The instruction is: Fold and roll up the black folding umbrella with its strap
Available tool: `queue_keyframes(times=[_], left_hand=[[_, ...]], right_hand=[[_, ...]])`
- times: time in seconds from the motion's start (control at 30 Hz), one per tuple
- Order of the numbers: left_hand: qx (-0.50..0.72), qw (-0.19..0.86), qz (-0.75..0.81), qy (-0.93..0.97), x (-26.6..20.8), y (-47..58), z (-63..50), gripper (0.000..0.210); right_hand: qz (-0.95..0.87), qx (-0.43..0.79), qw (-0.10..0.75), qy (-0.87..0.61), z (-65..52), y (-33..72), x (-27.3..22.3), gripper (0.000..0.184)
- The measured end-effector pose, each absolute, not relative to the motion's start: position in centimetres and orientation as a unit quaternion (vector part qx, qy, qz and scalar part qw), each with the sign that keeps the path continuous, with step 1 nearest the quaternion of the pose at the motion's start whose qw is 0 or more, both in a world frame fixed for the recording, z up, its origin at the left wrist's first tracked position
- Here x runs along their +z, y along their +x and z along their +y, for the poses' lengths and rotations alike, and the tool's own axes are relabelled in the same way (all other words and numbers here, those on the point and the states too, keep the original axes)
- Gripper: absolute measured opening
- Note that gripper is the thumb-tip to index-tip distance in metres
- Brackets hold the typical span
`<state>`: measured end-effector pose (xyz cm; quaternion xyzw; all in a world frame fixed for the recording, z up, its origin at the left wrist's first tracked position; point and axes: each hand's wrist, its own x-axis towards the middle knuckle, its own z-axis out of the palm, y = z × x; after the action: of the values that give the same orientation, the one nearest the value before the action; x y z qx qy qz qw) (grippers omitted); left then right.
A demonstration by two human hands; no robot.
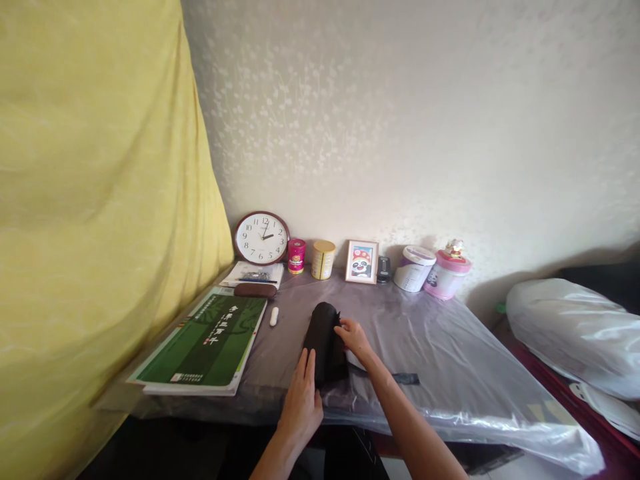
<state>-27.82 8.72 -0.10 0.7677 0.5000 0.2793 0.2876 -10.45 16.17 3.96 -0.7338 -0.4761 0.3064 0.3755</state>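
A black, rounded bundle of soft material (pixel 323 337) lies lengthwise on the table, looking rolled or folded; its exact kind is unclear. Along its near left side rests my left hand (pixel 303 397), fingers stretched out against the material. My right hand (pixel 354 337) pinches the upper right edge of the bundle between thumb and fingers. A dark flap spreads from the bundle's lower right side, partly under my right wrist. Just right of my right forearm, a short black strap (pixel 406 379) lies on the plastic cover.
A green book (pixel 215 340), brown case (pixel 255 290) and small white object (pixel 274 316) lie left. Along the wall stand a clock (pixel 262 238), pink can (pixel 296 257), yellow can (pixel 323 260), panda picture (pixel 361 262) and two tubs (pixel 414 270). A yellow curtain (pixel 100 200) hangs left.
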Motion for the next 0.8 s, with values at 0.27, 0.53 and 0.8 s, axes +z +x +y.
queue_keyframes(times=[0.27, 0.53, 0.8], left_hand=[[0.284, 0.29, 0.512, 0.757, -0.4, -28.1, 9.1, 0.073], [0.28, 0.282, 0.519, 0.757, -1.0, -28.8, 10.1, 0.07], [0.309, 0.281, 0.508, 0.753, -0.3, -29.0, 9.6, 0.082]], right_hand=[[-0.448, 0.344, 0.411, -0.716, 18.2, -13.5, 3.5, 0.03], [-0.509, 0.319, 0.394, -0.696, 18.5, -15.8, 3.4, 0.029], [-0.65, 0.22, 0.372, -0.624, 16.9, -16.9, 4.0, 0.022]])
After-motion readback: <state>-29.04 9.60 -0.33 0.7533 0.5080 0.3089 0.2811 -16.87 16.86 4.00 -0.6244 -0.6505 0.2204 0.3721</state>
